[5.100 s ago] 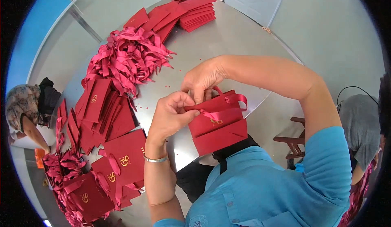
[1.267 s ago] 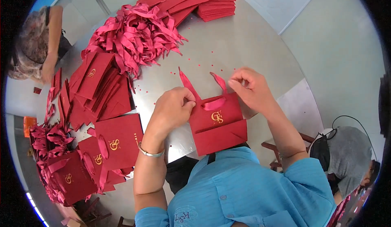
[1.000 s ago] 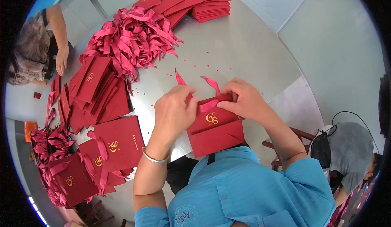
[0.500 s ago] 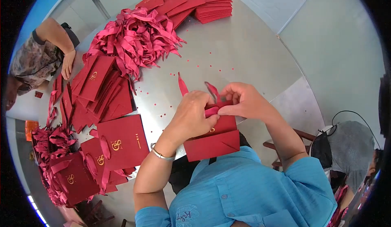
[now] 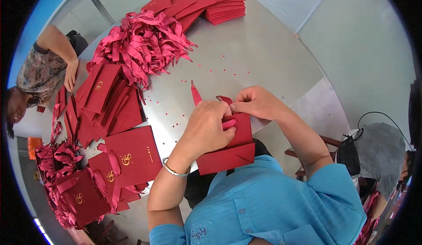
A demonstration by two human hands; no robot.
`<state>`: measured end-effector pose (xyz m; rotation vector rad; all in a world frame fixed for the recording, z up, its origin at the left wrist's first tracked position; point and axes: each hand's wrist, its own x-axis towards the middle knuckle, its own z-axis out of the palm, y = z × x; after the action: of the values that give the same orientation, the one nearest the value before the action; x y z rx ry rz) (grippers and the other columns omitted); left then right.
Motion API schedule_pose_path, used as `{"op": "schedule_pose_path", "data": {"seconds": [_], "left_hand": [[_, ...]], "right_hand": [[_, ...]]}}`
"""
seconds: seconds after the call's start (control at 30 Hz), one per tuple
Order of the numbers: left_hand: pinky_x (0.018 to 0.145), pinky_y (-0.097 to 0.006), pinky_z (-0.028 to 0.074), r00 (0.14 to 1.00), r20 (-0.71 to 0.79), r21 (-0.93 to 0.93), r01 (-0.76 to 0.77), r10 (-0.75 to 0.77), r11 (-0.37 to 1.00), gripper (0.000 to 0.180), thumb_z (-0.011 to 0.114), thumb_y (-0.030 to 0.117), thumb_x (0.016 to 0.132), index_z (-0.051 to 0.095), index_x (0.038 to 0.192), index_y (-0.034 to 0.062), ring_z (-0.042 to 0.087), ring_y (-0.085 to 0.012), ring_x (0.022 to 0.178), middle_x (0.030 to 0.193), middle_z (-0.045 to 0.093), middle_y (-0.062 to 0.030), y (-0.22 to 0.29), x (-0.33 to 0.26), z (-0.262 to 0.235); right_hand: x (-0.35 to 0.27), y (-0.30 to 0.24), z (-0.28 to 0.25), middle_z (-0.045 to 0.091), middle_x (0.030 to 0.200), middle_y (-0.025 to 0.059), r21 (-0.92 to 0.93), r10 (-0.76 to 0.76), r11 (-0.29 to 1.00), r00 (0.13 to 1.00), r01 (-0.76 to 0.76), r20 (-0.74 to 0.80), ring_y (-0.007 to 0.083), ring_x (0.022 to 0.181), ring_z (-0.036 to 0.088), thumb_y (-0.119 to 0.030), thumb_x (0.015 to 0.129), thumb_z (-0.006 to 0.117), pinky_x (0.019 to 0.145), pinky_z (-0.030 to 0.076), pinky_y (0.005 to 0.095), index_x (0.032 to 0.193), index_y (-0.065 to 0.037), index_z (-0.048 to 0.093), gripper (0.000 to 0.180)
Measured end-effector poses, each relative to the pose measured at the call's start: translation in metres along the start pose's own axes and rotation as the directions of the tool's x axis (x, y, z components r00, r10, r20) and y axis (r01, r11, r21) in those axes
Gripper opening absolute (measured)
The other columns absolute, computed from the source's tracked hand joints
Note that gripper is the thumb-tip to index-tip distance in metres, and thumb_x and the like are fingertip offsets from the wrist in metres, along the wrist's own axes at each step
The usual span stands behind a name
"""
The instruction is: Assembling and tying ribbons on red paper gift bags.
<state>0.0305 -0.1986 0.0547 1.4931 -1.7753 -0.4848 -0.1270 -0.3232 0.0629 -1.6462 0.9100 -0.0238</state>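
A red paper gift bag (image 5: pixel 233 144) lies in front of me near the table's edge, its folded bottom toward my body. My left hand (image 5: pixel 210 126) is closed on the bag's upper part, with a pink ribbon loop (image 5: pixel 229 124) showing beside its thumb. One ribbon end (image 5: pixel 195 94) sticks up beyond that hand. Fingertips of my right hand (image 5: pixel 257 103) pinch another pink ribbon end (image 5: pixel 225 99) at the bag's top edge. My left hand hides the point where the ribbon passes through the bag.
A heap of pink ribbons (image 5: pixel 140 45) lies at the far left of the metal table (image 5: pixel 263 38), by stacked flat red bags (image 5: pixel 226 10). More red bags (image 5: pixel 103 100) and ribboned bags (image 5: pixel 134 155) fill the left side. Another person's arm (image 5: pixel 66 56) rests at the left edge.
My right hand has moved slightly up and left and now pinches the ribbon end closer to my left hand. More of the bag's front shows. The left hand keeps its hold.
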Motion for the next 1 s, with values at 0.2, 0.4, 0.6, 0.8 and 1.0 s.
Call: {"op": "schedule_pose_path", "data": {"seconds": [0.2,0.4,0.6,0.8,1.0], "left_hand": [[0.075,-0.042,0.046,0.998,0.044,-0.035,0.055,-0.053,0.998,0.022,0.071,0.007,0.064,0.052,0.075,0.0017,0.057,-0.035,0.067,0.065,0.056,-0.0143,0.001,0.0,-0.004],[0.077,-0.042,0.046,0.995,0.061,0.001,0.081,-0.081,0.997,0.022,0.071,0.007,0.063,0.054,0.076,0.0006,0.056,-0.0355,0.065,0.063,0.056,-0.016,-0.001,0.0,-0.001],[0.08,-0.042,0.045,0.994,0.071,-0.028,0.091,-0.089,0.995,0.022,0.07,0.007,0.063,0.054,0.075,0.0001,0.056,-0.0358,0.066,0.063,0.055,-0.0164,-0.002,0.002,-0.001],[0.084,-0.042,0.044,0.999,0.047,-0.028,0.002,-0.001,1.0,0.023,0.07,0.006,0.061,0.052,0.074,0.0006,0.056,-0.0356,0.068,0.062,0.054,-0.0157,-0.012,0.002,0.006],[0.083,-0.042,0.044,0.998,0.068,-0.012,0.015,-0.014,1.0,0.026,0.075,0.008,0.06,0.054,0.074,0.0012,0.055,-0.0363,0.077,0.07,0.055,-0.0163,-0.016,-0.001,0.008]], "right_hand": [[0.007,0.018,0.006,0.06,0.068,-0.0012,-0.067,-0.168,0.984,0.983,0.163,-0.075,0.0046,0.061,0.051,-0.02,0.085,0.067,0.051,0.039,0.0234,0.078,-0.002,0.065,0.019],[0.005,0.01,0.008,0.058,0.065,0.0009,-0.111,-0.03,0.994,0.979,0.008,-0.2,0.0059,0.059,0.05,-0.018,0.087,0.064,0.051,0.04,0.0248,0.075,-0.001,0.059,0.021],[0.008,0.015,0.013,0.057,0.063,0.0029,-0.221,-0.259,0.954,0.93,0.203,-0.262,0.0105,0.059,0.052,-0.016,0.087,0.062,0.051,0.042,0.0285,0.077,0.0,0.058,0.02],[0.02,0.033,0.025,0.061,0.069,0.0125,-0.571,-0.602,0.739,0.73,0.356,-0.324,0.0243,0.061,0.058,-0.019,0.083,0.066,0.056,0.046,0.0354,0.079,-0.001,0.061,0.019],[0.02,0.023,0.035,0.062,0.069,0.0118,-0.467,-0.442,0.853,0.795,0.23,-0.416,0.0282,0.064,0.06,-0.024,0.079,0.071,0.059,0.048,0.0383,0.075,-0.004,0.064,0.022]]}}
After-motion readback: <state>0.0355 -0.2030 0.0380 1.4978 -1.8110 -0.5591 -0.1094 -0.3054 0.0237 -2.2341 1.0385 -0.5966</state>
